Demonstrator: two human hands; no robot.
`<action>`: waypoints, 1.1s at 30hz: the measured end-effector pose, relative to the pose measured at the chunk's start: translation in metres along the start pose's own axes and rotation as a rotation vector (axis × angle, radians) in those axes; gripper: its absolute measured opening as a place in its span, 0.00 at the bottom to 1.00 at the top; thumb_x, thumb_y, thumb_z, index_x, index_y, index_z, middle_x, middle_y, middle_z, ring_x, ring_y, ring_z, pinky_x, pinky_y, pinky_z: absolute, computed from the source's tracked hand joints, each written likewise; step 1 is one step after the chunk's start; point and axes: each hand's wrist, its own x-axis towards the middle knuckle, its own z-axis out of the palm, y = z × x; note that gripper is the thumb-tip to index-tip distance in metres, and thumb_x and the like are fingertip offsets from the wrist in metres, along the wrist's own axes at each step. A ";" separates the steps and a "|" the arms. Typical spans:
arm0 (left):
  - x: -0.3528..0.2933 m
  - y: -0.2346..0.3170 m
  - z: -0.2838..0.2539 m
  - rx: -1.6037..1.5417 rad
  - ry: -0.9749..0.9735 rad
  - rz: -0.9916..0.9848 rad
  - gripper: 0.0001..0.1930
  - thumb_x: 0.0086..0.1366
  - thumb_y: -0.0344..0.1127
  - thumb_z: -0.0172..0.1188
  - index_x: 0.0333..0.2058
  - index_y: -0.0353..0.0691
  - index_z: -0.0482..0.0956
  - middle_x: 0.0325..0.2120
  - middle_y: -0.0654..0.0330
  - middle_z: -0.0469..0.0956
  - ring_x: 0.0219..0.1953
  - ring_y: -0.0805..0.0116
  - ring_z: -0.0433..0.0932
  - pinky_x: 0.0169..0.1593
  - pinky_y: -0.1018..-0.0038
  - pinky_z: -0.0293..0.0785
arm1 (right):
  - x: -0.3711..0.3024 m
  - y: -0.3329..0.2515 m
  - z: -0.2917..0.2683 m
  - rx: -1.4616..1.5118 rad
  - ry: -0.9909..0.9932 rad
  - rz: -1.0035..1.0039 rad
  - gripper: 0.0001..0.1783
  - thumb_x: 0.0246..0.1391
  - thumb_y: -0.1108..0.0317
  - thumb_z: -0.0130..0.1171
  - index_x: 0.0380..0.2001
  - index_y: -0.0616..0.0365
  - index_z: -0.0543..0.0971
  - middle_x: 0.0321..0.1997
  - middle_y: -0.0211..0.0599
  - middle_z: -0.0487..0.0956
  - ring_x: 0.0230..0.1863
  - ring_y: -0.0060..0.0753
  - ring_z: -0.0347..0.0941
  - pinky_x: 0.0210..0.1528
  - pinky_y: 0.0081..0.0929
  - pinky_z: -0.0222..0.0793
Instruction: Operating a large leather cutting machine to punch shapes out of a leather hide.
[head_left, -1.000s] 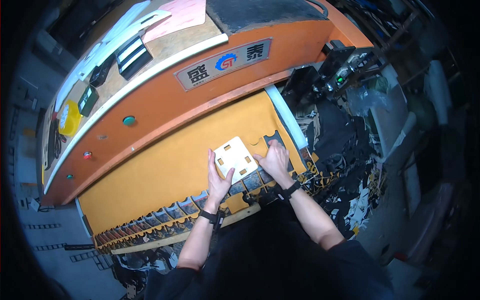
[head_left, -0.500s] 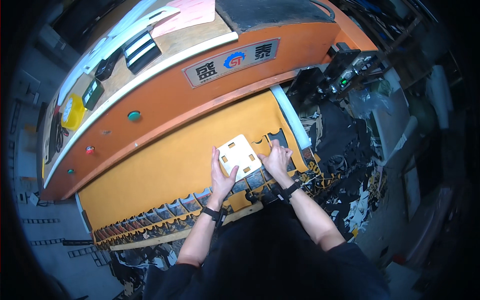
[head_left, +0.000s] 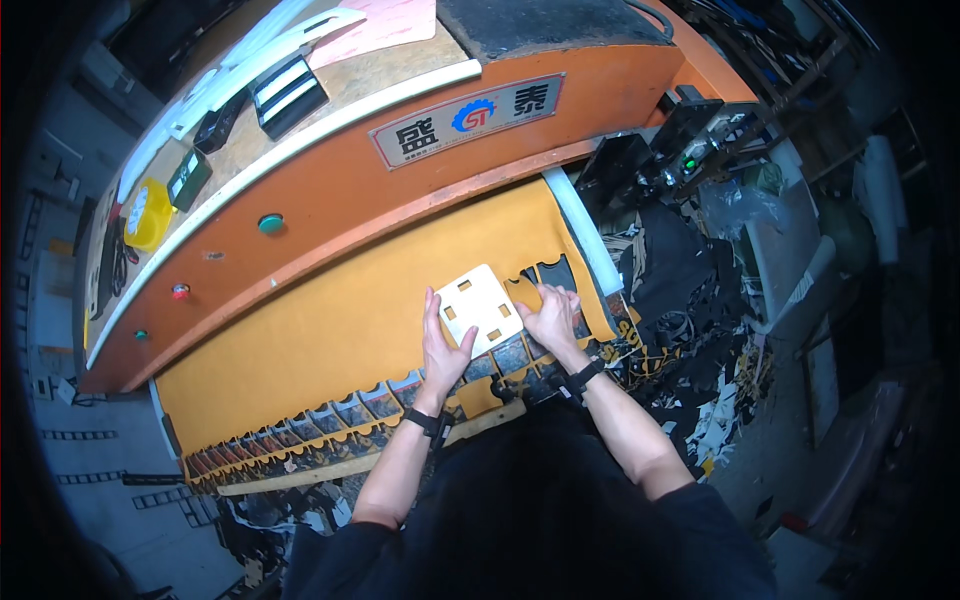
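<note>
My left hand (head_left: 440, 345) grips a cream-white flat plate (head_left: 482, 308) with several small rectangular holes, fingers along its left edge and thumb at its near edge. The plate lies over a wide yellow sheet (head_left: 380, 310). Just right of it, my right hand (head_left: 550, 320) is closed, with its fingers curled at a small cut yellow piece (head_left: 522, 292). Dark gaps show around that piece; the fingertips' exact hold is partly hidden.
An orange machine beam (head_left: 330, 200) with a green button (head_left: 271, 224) spans behind the sheet. Scalloped cut-outs (head_left: 350, 410) line the sheet's near edge above a wooden strip (head_left: 300, 480). Black scraps (head_left: 670, 260) pile at right. A yellow round container (head_left: 148, 215) stands on the machine top.
My right fingers have shifted slightly at the small yellow piece, and more dark gap shows beside it. The plate and my left hand stay nearly in place; the view has moved slightly.
</note>
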 end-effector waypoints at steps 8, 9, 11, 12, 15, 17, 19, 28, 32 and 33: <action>0.004 -0.002 0.000 -0.117 -0.036 -0.125 0.44 0.73 0.31 0.71 0.80 0.32 0.55 0.85 0.37 0.48 0.86 0.40 0.51 0.86 0.54 0.52 | 0.007 0.015 -0.041 0.109 0.148 0.034 0.25 0.64 0.61 0.76 0.55 0.71 0.84 0.66 0.47 0.75 0.71 0.52 0.68 0.76 0.52 0.58; 0.003 -0.008 -0.001 -0.112 -0.031 -0.138 0.44 0.73 0.31 0.71 0.80 0.32 0.55 0.85 0.37 0.48 0.86 0.40 0.51 0.86 0.54 0.52 | 0.006 0.011 -0.055 0.208 0.128 -0.001 0.27 0.63 0.61 0.77 0.55 0.72 0.83 0.61 0.53 0.82 0.66 0.57 0.77 0.69 0.49 0.70; 0.004 -0.033 -0.009 -0.494 0.050 -0.188 0.38 0.80 0.35 0.62 0.80 0.32 0.54 0.86 0.40 0.46 0.87 0.45 0.49 0.86 0.54 0.48 | -0.006 -0.012 -0.067 0.380 -0.103 0.013 0.25 0.61 0.60 0.78 0.54 0.67 0.84 0.51 0.58 0.88 0.56 0.62 0.85 0.57 0.49 0.79; 0.008 -0.036 -0.012 -0.497 0.006 -0.242 0.35 0.84 0.38 0.56 0.80 0.31 0.55 0.86 0.42 0.45 0.87 0.49 0.47 0.87 0.54 0.45 | -0.013 -0.018 -0.076 0.350 -0.217 -0.098 0.24 0.61 0.60 0.78 0.53 0.64 0.84 0.48 0.57 0.89 0.53 0.62 0.86 0.53 0.48 0.80; 0.005 -0.053 -0.029 -0.471 0.018 -0.242 0.35 0.85 0.42 0.56 0.80 0.31 0.57 0.86 0.41 0.46 0.87 0.48 0.48 0.87 0.54 0.46 | -0.037 -0.041 -0.062 0.310 -0.586 -0.361 0.22 0.57 0.63 0.81 0.51 0.60 0.86 0.43 0.47 0.90 0.46 0.51 0.88 0.49 0.41 0.82; 0.009 -0.037 -0.035 -0.375 -0.027 -0.245 0.36 0.83 0.41 0.59 0.80 0.29 0.57 0.85 0.40 0.48 0.86 0.46 0.51 0.86 0.54 0.48 | -0.048 -0.040 -0.052 0.314 -0.463 -0.355 0.23 0.54 0.65 0.83 0.50 0.61 0.86 0.37 0.39 0.87 0.38 0.48 0.85 0.44 0.41 0.82; 0.002 -0.023 -0.044 -0.270 -0.065 -0.261 0.43 0.78 0.42 0.67 0.80 0.28 0.55 0.83 0.37 0.53 0.85 0.43 0.55 0.85 0.53 0.51 | -0.041 -0.035 -0.054 0.305 -0.388 -0.267 0.25 0.51 0.66 0.85 0.51 0.61 0.86 0.39 0.38 0.87 0.39 0.47 0.84 0.45 0.41 0.81; -0.034 0.039 -0.030 0.379 -0.303 -0.167 0.67 0.57 0.46 0.85 0.80 0.20 0.46 0.80 0.23 0.53 0.84 0.30 0.50 0.86 0.47 0.46 | -0.011 -0.010 -0.042 0.136 -0.255 -0.427 0.57 0.37 0.63 0.91 0.74 0.54 0.77 0.71 0.47 0.82 0.76 0.52 0.71 0.79 0.50 0.62; -0.035 0.035 -0.017 0.386 -0.278 -0.188 0.65 0.58 0.43 0.84 0.80 0.20 0.47 0.78 0.22 0.56 0.84 0.29 0.53 0.86 0.46 0.48 | -0.013 -0.003 -0.031 0.148 -0.226 -0.370 0.53 0.36 0.63 0.91 0.71 0.52 0.81 0.72 0.45 0.82 0.77 0.50 0.70 0.79 0.48 0.62; -0.034 0.033 -0.014 0.349 -0.248 -0.185 0.63 0.60 0.41 0.83 0.80 0.20 0.48 0.78 0.22 0.57 0.83 0.30 0.54 0.86 0.46 0.48 | -0.013 0.000 -0.027 0.161 -0.225 -0.356 0.52 0.36 0.63 0.91 0.70 0.51 0.83 0.72 0.44 0.82 0.77 0.49 0.71 0.80 0.48 0.61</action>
